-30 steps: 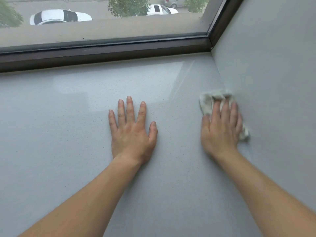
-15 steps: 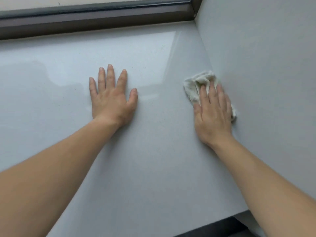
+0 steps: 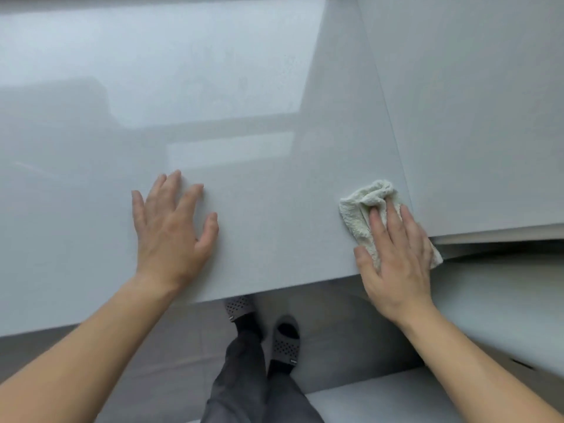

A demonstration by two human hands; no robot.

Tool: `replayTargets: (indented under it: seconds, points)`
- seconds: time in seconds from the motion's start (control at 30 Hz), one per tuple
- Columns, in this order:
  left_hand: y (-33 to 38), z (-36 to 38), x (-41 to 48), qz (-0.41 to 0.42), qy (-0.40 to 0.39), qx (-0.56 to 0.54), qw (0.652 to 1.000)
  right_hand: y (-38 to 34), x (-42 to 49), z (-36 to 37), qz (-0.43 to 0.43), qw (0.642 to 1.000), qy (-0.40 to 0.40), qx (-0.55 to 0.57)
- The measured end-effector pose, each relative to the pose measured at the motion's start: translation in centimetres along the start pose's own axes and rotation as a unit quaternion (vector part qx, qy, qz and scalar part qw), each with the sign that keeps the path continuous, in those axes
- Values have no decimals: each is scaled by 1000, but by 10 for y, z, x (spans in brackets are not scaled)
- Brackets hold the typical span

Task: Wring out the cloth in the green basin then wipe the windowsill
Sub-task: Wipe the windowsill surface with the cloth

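While my right hand (image 3: 396, 261) pressed flat, fingers straight, on the crumpled pale cloth (image 3: 363, 209), my left hand (image 3: 171, 233) lay open, fingers spread, on the windowsill (image 3: 259, 132). The cloth sat at 3 o'clock from my left hand, near the sill's front edge, just beside the side wall (image 3: 473, 102). My slippered feet (image 3: 285, 340) stood at 6 o'clock.

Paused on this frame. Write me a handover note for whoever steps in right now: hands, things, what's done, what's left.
Left hand: open, flat on the windowsill.
Right hand: open, pressing the cloth flat at the sill's front right corner, beside the side wall.
Green basin: not in view.
Done: cloth is on the sill for wiping.
Left: how much is wiped cannot be told.
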State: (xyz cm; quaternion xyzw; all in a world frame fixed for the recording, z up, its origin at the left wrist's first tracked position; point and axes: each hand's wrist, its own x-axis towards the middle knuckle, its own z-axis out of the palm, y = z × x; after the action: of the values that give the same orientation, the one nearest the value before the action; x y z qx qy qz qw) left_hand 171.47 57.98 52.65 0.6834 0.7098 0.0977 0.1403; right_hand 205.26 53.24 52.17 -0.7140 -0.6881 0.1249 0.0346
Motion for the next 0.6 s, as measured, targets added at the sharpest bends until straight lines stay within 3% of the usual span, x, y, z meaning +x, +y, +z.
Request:
replayTargets:
  seconds: [0.1, 0.2, 0.43, 0.6]
  points:
    - [-16, 0, -43, -48, -14, 11, 999, -4, -11, 5, 19, 1000, 13, 17]
    - [-28, 0, -64, -36, -15, 16, 999, -24, -18, 10, 11, 1000, 21, 20]
    - [-50, -21, -94, -71, 72, -63, 993, -124, -41, 43, -158, 986, 26, 38]
    - [-83, -32, -125, -115, 81, -79, 987, -173, -49, 64, -300, 949, 82, 48]
